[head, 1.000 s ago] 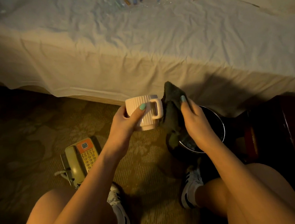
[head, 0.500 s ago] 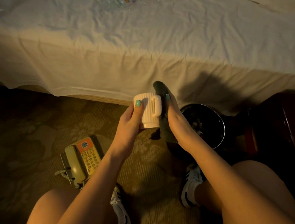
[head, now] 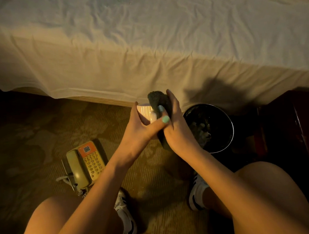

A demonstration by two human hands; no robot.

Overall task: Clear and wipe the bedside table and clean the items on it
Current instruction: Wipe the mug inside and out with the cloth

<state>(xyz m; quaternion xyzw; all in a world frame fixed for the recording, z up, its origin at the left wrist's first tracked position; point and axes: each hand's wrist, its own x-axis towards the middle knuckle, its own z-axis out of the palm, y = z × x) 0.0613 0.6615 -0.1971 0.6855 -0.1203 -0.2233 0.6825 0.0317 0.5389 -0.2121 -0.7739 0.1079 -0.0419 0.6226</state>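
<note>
A white ribbed mug (head: 145,111) is held in my left hand (head: 139,134), above the carpet just in front of the bed's edge. My right hand (head: 176,128) presses a dark green cloth (head: 158,101) against the mug's right side, and most of the mug is hidden behind the cloth and my fingers. The two hands touch each other, my left thumb lying across the cloth. An old beige telephone (head: 85,163) with an orange panel lies on the carpet to the lower left.
A bed with a white sheet (head: 144,43) fills the upper part of the view. A round black bin (head: 213,127) stands right of my hands. The dark wooden bedside table (head: 294,124) is at the far right. My knees and sneakers are below.
My hands have come together: the cloth, held beside the mug before, now covers the mug's handle side, and the mug has turned so its handle is hidden.
</note>
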